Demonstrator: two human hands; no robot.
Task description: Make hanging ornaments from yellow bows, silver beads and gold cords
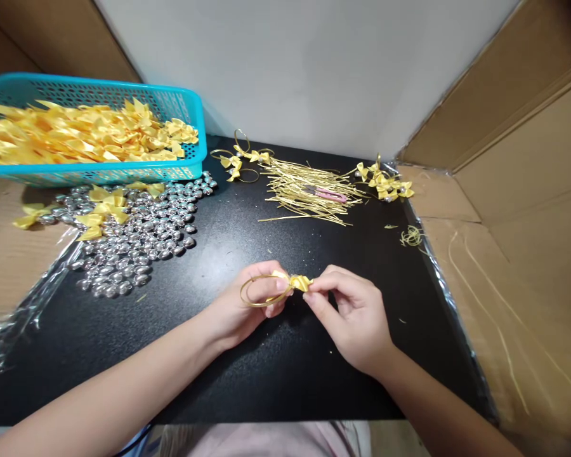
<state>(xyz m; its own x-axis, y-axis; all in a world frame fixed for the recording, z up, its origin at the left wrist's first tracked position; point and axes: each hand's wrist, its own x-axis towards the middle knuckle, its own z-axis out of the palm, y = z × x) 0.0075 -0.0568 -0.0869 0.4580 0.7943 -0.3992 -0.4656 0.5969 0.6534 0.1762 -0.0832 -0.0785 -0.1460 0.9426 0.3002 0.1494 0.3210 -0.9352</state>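
My left hand [247, 304] and my right hand [349, 317] meet over the middle of a black table [209, 343]. Between them is a small yellow ribbon bow [299, 282] tied to a looped gold cord [262, 292]. The left hand's fingers are closed around the gold loop beside the bow. The right hand pinches the bow's right side with thumb and forefinger. Both hands hover just above the table.
A turquoise basket [190, 120] full of yellow bows stands at the back left. Silver beads [143, 235] with a few bows lie spread below it. Cut gold cords [304, 190] with pink scissors [328, 194] lie behind, finished bows [385, 183] at right. Cardboard walls [518, 190] flank the table.
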